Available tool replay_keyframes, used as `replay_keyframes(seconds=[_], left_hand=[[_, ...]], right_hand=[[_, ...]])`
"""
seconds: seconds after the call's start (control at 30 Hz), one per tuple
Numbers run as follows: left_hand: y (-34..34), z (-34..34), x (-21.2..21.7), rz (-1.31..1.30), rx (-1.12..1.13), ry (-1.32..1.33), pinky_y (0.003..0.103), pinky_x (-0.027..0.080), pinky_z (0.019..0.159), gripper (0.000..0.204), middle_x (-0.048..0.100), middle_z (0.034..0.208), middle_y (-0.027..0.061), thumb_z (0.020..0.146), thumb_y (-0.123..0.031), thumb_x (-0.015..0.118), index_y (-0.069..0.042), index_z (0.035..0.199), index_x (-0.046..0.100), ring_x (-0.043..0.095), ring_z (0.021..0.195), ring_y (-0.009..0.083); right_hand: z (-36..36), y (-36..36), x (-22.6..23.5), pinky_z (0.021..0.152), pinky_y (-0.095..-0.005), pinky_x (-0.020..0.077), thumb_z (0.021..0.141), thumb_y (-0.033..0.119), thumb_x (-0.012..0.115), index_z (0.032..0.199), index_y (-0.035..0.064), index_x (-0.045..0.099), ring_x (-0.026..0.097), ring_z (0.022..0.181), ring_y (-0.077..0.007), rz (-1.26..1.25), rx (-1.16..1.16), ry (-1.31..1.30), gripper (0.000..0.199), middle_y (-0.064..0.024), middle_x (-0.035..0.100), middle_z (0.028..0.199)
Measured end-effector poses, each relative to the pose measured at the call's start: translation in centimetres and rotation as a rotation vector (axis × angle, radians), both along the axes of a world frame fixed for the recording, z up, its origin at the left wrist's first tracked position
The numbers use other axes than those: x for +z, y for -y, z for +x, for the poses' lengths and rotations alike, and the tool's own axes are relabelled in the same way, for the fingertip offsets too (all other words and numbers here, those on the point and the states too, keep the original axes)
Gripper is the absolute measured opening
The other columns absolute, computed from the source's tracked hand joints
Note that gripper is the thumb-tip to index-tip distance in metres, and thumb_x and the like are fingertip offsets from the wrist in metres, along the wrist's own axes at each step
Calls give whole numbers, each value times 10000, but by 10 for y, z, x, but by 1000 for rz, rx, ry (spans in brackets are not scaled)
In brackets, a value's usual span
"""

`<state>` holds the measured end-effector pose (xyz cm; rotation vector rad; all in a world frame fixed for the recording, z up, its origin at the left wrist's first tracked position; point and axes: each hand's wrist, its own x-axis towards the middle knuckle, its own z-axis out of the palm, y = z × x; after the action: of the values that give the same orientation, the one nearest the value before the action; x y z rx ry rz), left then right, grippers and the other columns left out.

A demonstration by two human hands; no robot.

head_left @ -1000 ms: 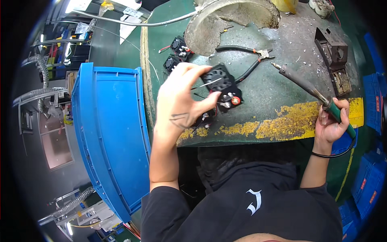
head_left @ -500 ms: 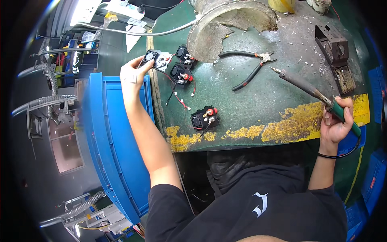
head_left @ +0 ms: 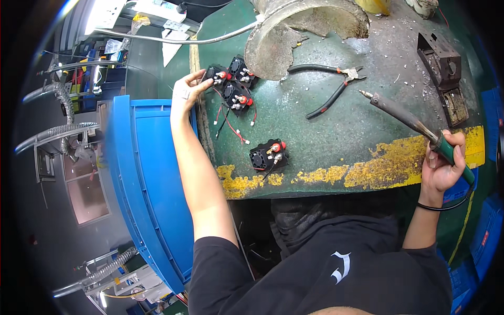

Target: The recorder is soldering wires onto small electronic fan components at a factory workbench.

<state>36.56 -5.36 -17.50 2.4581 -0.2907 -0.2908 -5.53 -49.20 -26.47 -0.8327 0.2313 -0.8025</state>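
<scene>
My left hand (head_left: 188, 94) pinches the left side of a small black fan unit (head_left: 214, 73) with a red-capped terminal and thin wires. That unit sits at the table's left edge, close against two similar fan units, an upper one (head_left: 239, 68) and a lower one (head_left: 234, 95). A fourth fan unit (head_left: 268, 156) lies apart, nearer to me. Closed round the green handle of a soldering iron (head_left: 403, 116), my right hand (head_left: 443, 164) keeps its tip pointing to the upper left, above the green table (head_left: 315, 142).
Open cutting pliers (head_left: 328, 94) with dark handles lie mid-table. Behind them is a broken-edged fume hood (head_left: 268, 52) on a duct. A rusty metal iron stand (head_left: 438, 68) stands at right. A blue bin (head_left: 157, 173) adjoins the table's left side.
My left hand has moved right and slightly down, bringing its fan unit, tilted before, down beside the other two. The soldering iron has barely shifted.
</scene>
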Motion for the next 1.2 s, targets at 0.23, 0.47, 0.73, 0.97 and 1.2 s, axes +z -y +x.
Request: replay_keyframes(seconds=[0.23,0.47,0.73,0.97,1.2], left_hand=[[-1,-44,2,-20,8,464,253,513,697,413,712,989,42,856,-105,814,-45,1253,715,554,689,90],[33,-184,59,-88,-253,292,227,405,599,198,631,842,-3,850,-54,801,-30,1043,765,444,633,67],[40,-248,34,309,-555,351,424,464,1042,737,567,1228,135,617,-235,942,-72,1273,649,535,1170,354],[43,-244,10,243,-572,379,421,458,1019,656,599,1166,141,577,-121,872,-29,1188,652,533,1111,355],[79,-251,25,41,-592,558,446,437,1039,643,574,1216,146,593,-38,771,-58,1223,646,518,1144,368]], right_hand=[[3,-2,2,473,-240,400,976,273,519,1048,-6,588,487,507,-141,-19,-29,-43,296,-155,630,958],[4,1,7,532,-257,407,993,268,517,1076,-20,610,471,520,-139,-45,20,-32,314,-130,615,801],[16,-2,9,508,-257,352,982,273,509,1039,-20,641,475,531,-144,-48,4,-58,326,-121,609,741],[19,0,7,512,-256,369,981,254,507,1032,-20,645,496,540,-142,-44,-31,-85,311,-114,611,750],[18,-2,8,491,-227,390,948,257,526,975,4,653,542,557,-127,-36,-26,-97,284,-82,619,761]])
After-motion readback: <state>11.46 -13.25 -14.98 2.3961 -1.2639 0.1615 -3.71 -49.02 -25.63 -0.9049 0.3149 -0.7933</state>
